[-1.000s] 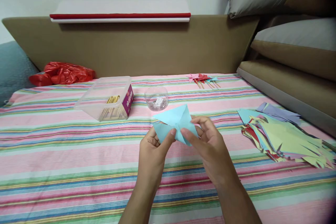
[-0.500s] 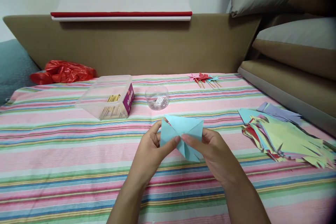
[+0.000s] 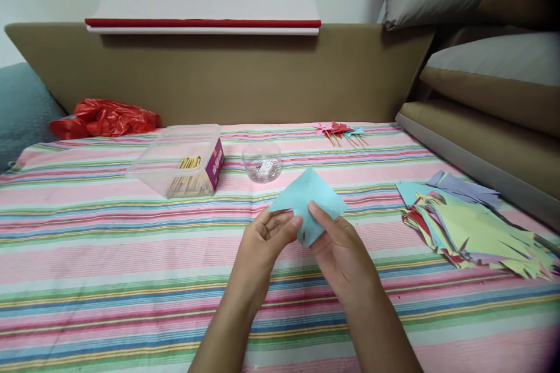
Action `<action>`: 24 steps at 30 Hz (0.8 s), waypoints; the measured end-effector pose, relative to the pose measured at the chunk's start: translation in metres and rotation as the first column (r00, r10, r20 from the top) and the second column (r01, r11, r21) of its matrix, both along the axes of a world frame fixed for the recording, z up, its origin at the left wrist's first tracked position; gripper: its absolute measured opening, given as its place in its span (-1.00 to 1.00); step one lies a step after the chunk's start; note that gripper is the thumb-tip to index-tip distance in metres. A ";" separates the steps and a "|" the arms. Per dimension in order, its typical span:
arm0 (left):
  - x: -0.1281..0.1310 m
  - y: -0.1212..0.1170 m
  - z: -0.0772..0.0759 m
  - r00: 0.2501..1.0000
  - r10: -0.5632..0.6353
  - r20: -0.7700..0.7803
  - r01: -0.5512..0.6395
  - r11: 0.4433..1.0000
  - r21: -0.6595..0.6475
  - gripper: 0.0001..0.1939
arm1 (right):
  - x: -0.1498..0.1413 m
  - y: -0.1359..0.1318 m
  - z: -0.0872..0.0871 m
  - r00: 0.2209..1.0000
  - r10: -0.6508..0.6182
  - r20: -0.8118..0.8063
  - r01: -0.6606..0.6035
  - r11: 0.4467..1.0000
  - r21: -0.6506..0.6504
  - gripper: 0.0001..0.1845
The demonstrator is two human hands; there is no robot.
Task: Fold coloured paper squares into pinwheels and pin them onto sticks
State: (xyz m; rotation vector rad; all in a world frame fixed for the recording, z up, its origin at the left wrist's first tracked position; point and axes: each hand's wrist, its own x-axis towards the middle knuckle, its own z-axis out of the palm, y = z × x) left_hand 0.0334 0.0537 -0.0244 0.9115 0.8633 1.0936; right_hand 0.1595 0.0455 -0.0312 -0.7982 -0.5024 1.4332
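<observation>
A light blue folded paper (image 3: 306, 198) is held up over the striped bedsheet (image 3: 109, 245) in front of me. My left hand (image 3: 262, 245) pinches its lower left part between thumb and fingers. My right hand (image 3: 339, 250) grips its lower right part, thumb on top near the middle. Both hands meet at the paper's centre fold, and one corner points up and away from me.
A clear plastic box (image 3: 177, 160) with sticks and a small clear round tub (image 3: 261, 162) stand behind the hands. A stack of cut coloured papers (image 3: 472, 227) lies at the right. Finished paper pinwheels (image 3: 339, 131) lie at the back, a red plastic bag (image 3: 105, 118) at the far left.
The blue paper has turned in my hands from a wide, flat shape to a diamond with a corner pointing up. My fingers have shifted closer together at its lower middle.
</observation>
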 end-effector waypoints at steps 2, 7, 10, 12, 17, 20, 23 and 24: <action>0.007 -0.002 -0.002 1.000 0.001 0.002 -0.001 1.000 0.016 -0.74 | -0.002 0.000 0.000 0.999 0.000 -0.039 0.000 1.000 -0.004 -0.71; 0.012 -0.003 -0.004 0.998 0.053 -0.028 -0.051 0.997 0.052 -0.75 | -0.004 -0.001 -0.001 0.998 0.032 -0.054 -0.032 0.999 0.006 -0.72; 0.011 -0.003 -0.005 0.995 0.102 -0.022 -0.101 0.993 0.053 -0.75 | -0.006 -0.001 -0.001 0.998 0.048 -0.039 -0.048 0.999 0.007 -0.75; 0.011 -0.003 -0.006 0.990 0.138 -0.014 -0.137 0.990 0.037 -0.71 | -0.006 -0.001 -0.002 0.999 0.048 -0.021 -0.048 0.999 -0.003 -0.76; 0.012 -0.002 -0.008 0.985 0.171 -0.023 -0.170 0.985 0.031 -0.67 | -0.008 -0.002 -0.003 0.999 0.042 0.028 -0.041 0.999 -0.031 -0.68; 0.010 -0.002 -0.006 0.979 0.201 -0.019 -0.200 0.979 0.044 -0.67 | -0.007 -0.003 0.000 0.997 0.063 0.047 -0.063 0.998 -0.001 -0.62; 0.005 0.001 -0.004 0.966 0.258 0.022 -0.259 0.966 0.020 -0.70 | -0.002 -0.005 0.001 0.991 -0.037 0.132 0.031 0.998 0.048 -0.51; 0.004 0.002 -0.003 0.960 0.279 0.036 -0.279 0.960 0.007 -0.71 | 0.001 -0.005 0.001 0.970 -0.118 0.215 0.097 0.990 0.104 -0.50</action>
